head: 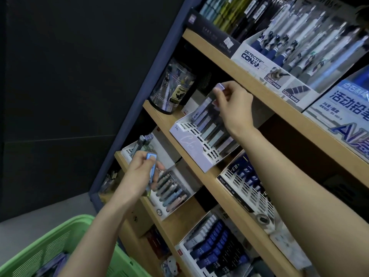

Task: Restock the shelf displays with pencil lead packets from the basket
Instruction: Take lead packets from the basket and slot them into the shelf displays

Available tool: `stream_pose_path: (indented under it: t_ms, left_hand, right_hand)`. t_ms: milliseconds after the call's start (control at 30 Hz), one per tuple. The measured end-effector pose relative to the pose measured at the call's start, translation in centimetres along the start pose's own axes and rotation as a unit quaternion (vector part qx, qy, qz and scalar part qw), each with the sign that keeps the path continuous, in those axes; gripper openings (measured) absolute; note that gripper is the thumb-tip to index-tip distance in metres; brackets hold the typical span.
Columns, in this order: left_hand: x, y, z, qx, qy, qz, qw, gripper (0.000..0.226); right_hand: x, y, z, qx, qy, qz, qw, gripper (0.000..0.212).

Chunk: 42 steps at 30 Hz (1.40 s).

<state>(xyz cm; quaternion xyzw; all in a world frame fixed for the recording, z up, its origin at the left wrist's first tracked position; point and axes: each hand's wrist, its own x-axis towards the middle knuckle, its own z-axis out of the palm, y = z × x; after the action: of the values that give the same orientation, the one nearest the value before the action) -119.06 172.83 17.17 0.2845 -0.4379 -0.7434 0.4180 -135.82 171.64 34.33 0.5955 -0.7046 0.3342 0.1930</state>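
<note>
My right hand (232,102) pinches a pale lilac pencil lead packet (219,87) by its top end, above the back row of a white slotted display box (191,150) on the middle shelf. That box holds several pastel packets standing in its slots. My left hand (140,172) is lower and to the left, closed on a blue lead packet (152,166) held upright in front of the shelf below. The green basket (60,242) sits at the bottom left, with a few packets dimly seen inside it.
A clear pen cup (171,86) stands left of the display box. More slotted boxes of lead packets (215,244) and pens fill the lower shelves. Pen display boxes (279,62) crowd the top shelf. A dark blue shelf frame (139,92) runs along the left side.
</note>
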Motion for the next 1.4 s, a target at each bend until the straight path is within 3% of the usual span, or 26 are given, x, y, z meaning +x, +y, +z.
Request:
stream_pose_path:
  t_ms: [367,700,833,933,1067,1167,1400]
  left_hand:
    - [0.5,-0.3,-0.4,0.031,-0.016,0.02,0.999,0.018]
    - [0.7,-1.1,-0.6,0.074,-0.019,0.053,0.996,0.016]
    - [1.5,-1.1,-0.5,0.11,-0.013,0.003,0.994,0.02]
    - [2.2,0.0,-0.6,0.206,-0.005,0.065,0.976,0.014]
    - [3.0,2.9,0.0,0.32,-0.045,0.181,0.929,0.019]
    - [3.9,4.5,1.4,0.363,-0.046,0.194,0.91,0.011]
    - [4.1,5.3,2.9,0.394,-0.055,0.234,0.887,0.006]
  right_hand:
    - [1.6,2.1,0.8,-0.012,-0.035,0.108,0.994,0.025]
    - [2.4,2.1,0.2,-0.002,-0.095,0.131,0.987,0.018]
    - [2.8,2.3,0.3,-0.035,-0.125,0.124,0.984,0.015]
    - [2.9,2.2,1.0,-0.043,-0.125,0.101,0.986,0.011]
    - [2.7,2.1,1.3,-0.047,-0.109,0.082,0.99,0.006]
    - [2.4,2.1,0.8,-0.086,-0.124,0.071,0.986,0.006]
    - [1.1,2.5,0.7,-0.216,-0.141,-0.003,0.966,0.032]
